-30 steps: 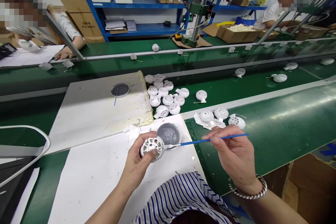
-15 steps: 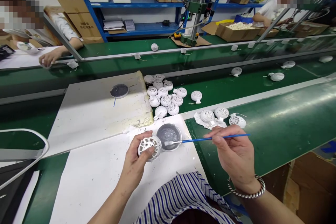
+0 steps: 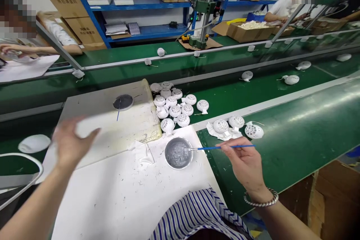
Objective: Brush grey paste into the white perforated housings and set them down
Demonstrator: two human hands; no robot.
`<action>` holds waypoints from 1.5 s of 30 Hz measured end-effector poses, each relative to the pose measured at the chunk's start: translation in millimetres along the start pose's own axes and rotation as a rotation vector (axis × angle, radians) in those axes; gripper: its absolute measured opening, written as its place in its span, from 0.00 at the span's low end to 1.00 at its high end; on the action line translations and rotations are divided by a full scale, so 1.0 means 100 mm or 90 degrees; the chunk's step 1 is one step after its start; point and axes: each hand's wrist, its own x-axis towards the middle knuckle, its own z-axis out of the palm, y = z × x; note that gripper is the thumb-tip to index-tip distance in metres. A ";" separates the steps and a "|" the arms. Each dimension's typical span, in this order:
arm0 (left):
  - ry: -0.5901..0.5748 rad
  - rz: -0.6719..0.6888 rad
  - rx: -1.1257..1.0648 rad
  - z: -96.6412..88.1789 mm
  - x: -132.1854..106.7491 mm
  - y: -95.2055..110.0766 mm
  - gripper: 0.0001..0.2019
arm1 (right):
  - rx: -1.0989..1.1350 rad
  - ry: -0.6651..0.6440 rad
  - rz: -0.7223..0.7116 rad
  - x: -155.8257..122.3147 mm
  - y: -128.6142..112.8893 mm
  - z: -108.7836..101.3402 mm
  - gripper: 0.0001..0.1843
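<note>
My right hand [image 3: 244, 163] pinches a slim paintbrush [image 3: 206, 148] with a blue handle. The brush's tip dips into grey paste [image 3: 176, 154] inside a round white tub [image 3: 179, 168], and the bristles are hard to make out. Over on the left, my left hand [image 3: 71, 140] is empty, thumb and fingers apart, blurred by motion above the boards. Beyond it, a smeared white round piece [image 3: 34, 143] is on the green belt, not touching the hand. A crumpled white tissue [image 3: 144, 153] lies left of the tub.
Several white domed vented housings [image 3: 174, 111] cluster beside the yellow-edged board [image 3: 92, 120]. A second grey dish [image 3: 123, 102] with a thin blue stick sits on that board. More housings [image 3: 221, 125] lie to the right. Co-workers [image 3: 284, 7] sit across the line.
My left hand has let go of the white vented housing and swung left; a white piece now lies on the belt there. The brush tip moved from the tub's middle to its right side.
</note>
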 end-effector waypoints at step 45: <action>-0.160 -0.543 -0.825 0.84 -0.99 1.30 0.12 | 0.213 0.017 0.307 0.02 0.44 0.39 0.19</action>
